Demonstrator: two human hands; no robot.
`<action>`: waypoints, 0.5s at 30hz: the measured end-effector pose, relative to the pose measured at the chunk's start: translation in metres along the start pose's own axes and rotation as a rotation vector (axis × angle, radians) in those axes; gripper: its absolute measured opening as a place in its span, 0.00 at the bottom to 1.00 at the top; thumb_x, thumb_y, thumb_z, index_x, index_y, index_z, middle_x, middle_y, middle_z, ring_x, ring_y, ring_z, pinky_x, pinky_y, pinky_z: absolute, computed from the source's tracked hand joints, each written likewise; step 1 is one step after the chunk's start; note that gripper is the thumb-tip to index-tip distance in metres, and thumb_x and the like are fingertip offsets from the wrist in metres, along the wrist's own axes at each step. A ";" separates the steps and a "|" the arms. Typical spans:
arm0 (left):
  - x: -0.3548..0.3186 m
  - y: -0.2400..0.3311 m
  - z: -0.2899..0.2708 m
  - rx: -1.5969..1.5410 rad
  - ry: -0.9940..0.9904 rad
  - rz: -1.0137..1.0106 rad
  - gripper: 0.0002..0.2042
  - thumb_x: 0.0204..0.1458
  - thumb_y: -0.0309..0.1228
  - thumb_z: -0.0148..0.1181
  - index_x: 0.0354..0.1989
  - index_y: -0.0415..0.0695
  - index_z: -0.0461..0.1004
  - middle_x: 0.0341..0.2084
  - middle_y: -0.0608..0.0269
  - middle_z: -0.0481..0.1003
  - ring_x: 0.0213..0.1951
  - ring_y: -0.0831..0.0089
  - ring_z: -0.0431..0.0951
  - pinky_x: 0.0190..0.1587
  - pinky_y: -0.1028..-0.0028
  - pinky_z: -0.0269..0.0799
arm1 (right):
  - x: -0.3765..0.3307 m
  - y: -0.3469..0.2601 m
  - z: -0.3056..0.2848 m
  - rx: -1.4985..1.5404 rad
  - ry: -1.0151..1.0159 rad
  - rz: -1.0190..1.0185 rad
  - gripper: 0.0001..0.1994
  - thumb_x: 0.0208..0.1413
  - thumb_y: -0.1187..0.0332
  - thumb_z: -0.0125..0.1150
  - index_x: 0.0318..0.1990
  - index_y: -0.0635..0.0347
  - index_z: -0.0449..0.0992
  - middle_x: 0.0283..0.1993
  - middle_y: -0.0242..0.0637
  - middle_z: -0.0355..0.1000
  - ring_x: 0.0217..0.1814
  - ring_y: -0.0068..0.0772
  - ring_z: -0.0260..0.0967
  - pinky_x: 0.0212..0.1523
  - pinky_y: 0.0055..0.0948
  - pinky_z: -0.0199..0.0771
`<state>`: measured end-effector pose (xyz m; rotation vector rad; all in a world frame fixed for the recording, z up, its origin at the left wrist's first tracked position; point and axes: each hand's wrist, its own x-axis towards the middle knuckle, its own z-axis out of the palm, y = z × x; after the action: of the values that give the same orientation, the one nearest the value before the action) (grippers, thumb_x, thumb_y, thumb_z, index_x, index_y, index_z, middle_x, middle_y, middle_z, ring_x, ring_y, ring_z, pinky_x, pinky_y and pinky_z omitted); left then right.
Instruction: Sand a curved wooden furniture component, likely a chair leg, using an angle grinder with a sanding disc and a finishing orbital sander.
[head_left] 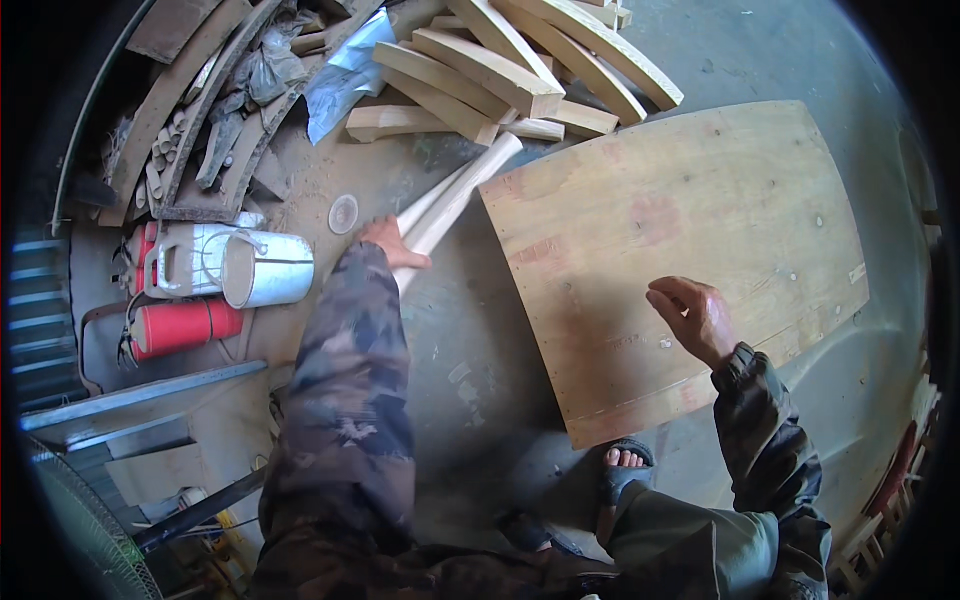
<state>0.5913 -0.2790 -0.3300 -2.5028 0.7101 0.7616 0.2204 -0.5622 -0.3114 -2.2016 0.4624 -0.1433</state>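
My left hand [390,242] reaches out to the left of the plywood panel and grips two long, pale, rounded wooden poles [450,212]. The poles lie close together and slant up to the right; their lower ends are partly hidden by my hand and sleeve. Above the broad plywood panel [690,230] hovers my right hand [697,318], its fingers loosely curled in toward the thumb, with nothing visible in it. The panel has curved edges, reddish stains and nail marks.
Curved wooden beams [490,75] are piled beyond the poles, beside silvery plastic sheeting [345,75]. At left stand a white bucket [285,272] and a red canister [185,327]. A fan [90,525] is at lower left. My sandalled foot [627,462] is by the panel's near edge.
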 end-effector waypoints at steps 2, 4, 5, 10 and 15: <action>-0.038 0.019 0.014 -0.165 -0.121 -0.045 0.60 0.30 0.66 0.67 0.62 0.27 0.51 0.59 0.36 0.62 0.61 0.50 0.65 0.63 0.64 0.61 | 0.004 -0.001 -0.003 -0.003 0.028 0.009 0.09 0.55 0.65 0.61 0.37 0.61 0.78 0.29 0.42 0.75 0.26 0.37 0.73 0.29 0.31 0.71; -0.078 0.041 0.050 -0.244 -0.254 -0.172 0.60 0.33 0.68 0.64 0.63 0.26 0.52 0.61 0.35 0.59 0.62 0.50 0.63 0.64 0.64 0.60 | 0.010 0.004 0.000 0.012 0.027 0.031 0.09 0.56 0.65 0.61 0.35 0.61 0.78 0.28 0.41 0.75 0.27 0.39 0.72 0.30 0.33 0.71; -0.096 0.039 0.066 -0.220 -0.299 -0.182 0.60 0.34 0.69 0.62 0.63 0.25 0.52 0.62 0.34 0.58 0.62 0.49 0.63 0.64 0.65 0.60 | 0.018 0.007 0.003 -0.019 0.047 -0.041 0.09 0.56 0.64 0.61 0.34 0.61 0.77 0.28 0.41 0.74 0.27 0.40 0.72 0.30 0.34 0.71; -0.145 -0.008 0.085 -0.105 -0.657 -0.063 0.55 0.36 0.70 0.60 0.60 0.28 0.61 0.57 0.37 0.66 0.58 0.51 0.69 0.61 0.62 0.64 | 0.097 0.009 0.020 -0.069 0.136 -0.101 0.14 0.59 0.56 0.57 0.33 0.58 0.77 0.28 0.42 0.73 0.30 0.43 0.71 0.33 0.38 0.70; -0.020 -0.019 0.021 -0.193 0.192 -0.051 0.43 0.48 0.50 0.61 0.67 0.36 0.51 0.63 0.42 0.59 0.63 0.51 0.61 0.64 0.57 0.55 | 0.133 0.016 0.047 -0.118 0.202 0.132 0.20 0.59 0.48 0.53 0.31 0.56 0.77 0.28 0.44 0.73 0.35 0.48 0.72 0.35 0.41 0.70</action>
<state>0.5801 -0.2460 -0.3286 -2.7861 0.6608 0.6024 0.3508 -0.5871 -0.3610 -2.2743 0.7433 -0.2752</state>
